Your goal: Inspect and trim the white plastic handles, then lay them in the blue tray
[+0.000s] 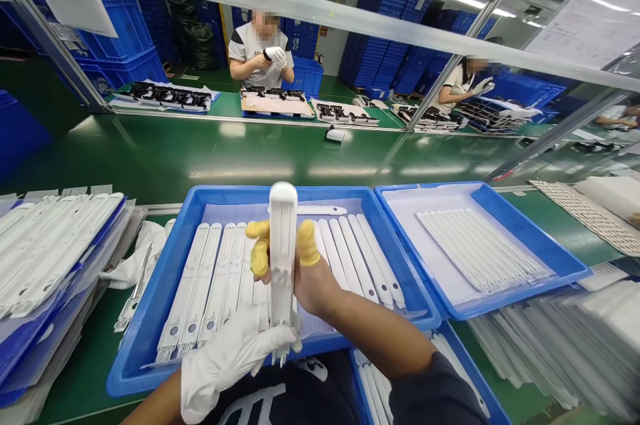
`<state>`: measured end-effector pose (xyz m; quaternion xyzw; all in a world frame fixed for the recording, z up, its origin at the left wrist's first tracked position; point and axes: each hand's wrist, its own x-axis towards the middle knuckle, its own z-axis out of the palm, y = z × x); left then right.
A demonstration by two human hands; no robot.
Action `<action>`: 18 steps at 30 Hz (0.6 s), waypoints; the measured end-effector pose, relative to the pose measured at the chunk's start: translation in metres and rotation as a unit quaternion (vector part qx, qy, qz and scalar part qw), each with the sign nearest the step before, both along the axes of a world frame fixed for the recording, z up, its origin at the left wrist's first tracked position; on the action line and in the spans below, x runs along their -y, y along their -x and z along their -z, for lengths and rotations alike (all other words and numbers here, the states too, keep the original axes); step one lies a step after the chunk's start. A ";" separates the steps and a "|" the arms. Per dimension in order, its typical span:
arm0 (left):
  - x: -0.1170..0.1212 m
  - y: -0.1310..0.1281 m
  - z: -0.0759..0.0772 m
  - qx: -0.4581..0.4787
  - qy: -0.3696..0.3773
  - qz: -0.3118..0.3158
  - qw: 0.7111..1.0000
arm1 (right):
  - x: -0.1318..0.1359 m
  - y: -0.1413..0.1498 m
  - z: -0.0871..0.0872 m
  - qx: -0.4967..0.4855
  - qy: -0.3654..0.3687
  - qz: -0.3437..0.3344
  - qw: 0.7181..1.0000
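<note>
**White strip held upright between two hands, over the near blue tray**

The long white strip (283,245) stands near upright above the middle of the near blue tray (133,371), ribbed side toward the wearer. The left hand (235,351), in a white glove, is closed around its lower end. The right hand (315,278), with yellow covers on the thumb and fingertips, reaches behind it: thumb at the right edge, fingers at the left, pinched in to the strip's width.

Beneath, further white strips lie side by side in the tray to either side of the hands; one loose strip (325,210) lies crosswise at the far edge. A second blue tray (530,235), adjoining on the right, contains a close-packed row of slim white pieces (480,248). A stack of white parts (60,245) is at far left. Across the green bench (210,158), a white-gloved co-worker (260,51) handles an item not identifiable.
</note>
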<state>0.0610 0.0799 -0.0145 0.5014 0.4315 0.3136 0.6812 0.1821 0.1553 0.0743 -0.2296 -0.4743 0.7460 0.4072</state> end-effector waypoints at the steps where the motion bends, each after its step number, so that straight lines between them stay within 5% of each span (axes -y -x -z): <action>1: 0.002 0.001 -0.006 0.003 -0.007 0.019 1.000 | -0.001 0.001 0.004 -0.017 0.027 -0.015 0.999; 10: 0.003 -0.002 -0.048 0.032 -0.011 -0.035 0.999 | -0.011 0.004 -0.010 -0.089 0.183 0.009 0.979; 18: 0.009 0.000 -0.055 0.041 0.027 -0.042 0.998 | -0.028 0.007 -0.007 -0.041 0.129 0.142 0.981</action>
